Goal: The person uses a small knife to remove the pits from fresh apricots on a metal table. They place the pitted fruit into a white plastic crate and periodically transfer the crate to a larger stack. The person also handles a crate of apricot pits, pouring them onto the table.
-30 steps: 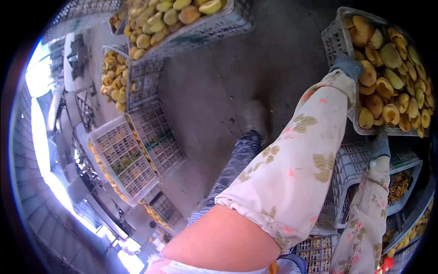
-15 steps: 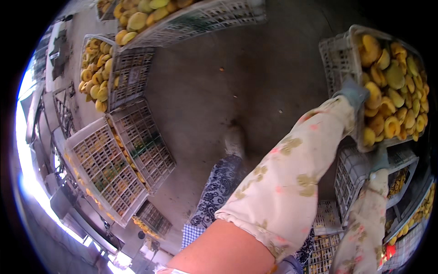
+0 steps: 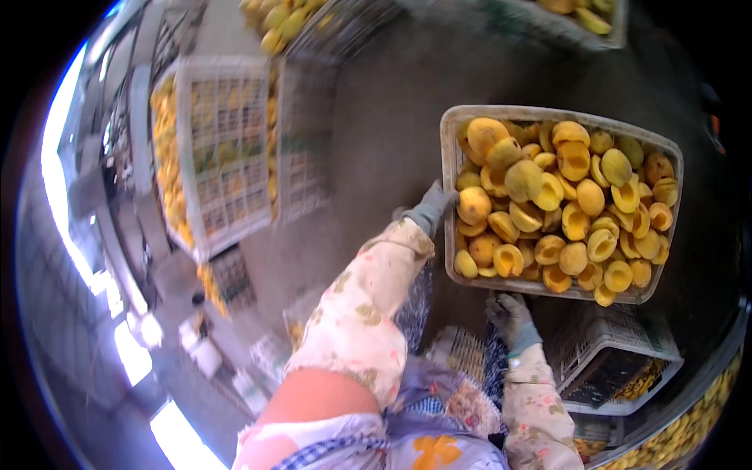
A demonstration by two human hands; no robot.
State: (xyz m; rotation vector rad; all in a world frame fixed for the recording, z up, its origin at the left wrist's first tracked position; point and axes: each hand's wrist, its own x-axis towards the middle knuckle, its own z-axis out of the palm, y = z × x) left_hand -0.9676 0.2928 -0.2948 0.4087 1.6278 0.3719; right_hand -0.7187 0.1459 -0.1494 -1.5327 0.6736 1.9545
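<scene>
A pale plastic crate [image 3: 448, 157] full of halved, pitted yellow peaches [image 3: 576, 223] is in front of me, right of centre. My left hand [image 3: 432, 207], in a grey-blue glove, is closed on the crate's left side, near the rim. On the near side, my right hand [image 3: 513, 323], gloved alike, has its fingers curled up against the crate wall just below the rim. Some of its fingertips are hidden by the crate. Both forearms wear floral sleeves. The crate's underside is out of sight.
Stacked crates of fruit [image 3: 227, 149] stand on the left, with a smaller crate [image 3: 231, 278] nearer. Another filled crate [image 3: 619, 23] is at the far right. A grey crate [image 3: 615, 356] stands at lower right, beside a long heap of yellow fruit [image 3: 689, 423]. Bare concrete floor [image 3: 384, 125] lies between.
The peach crate has come from the far right toward the middle and closer to me, with both hands on it. The view has turned, and the left stacks appear higher up.
</scene>
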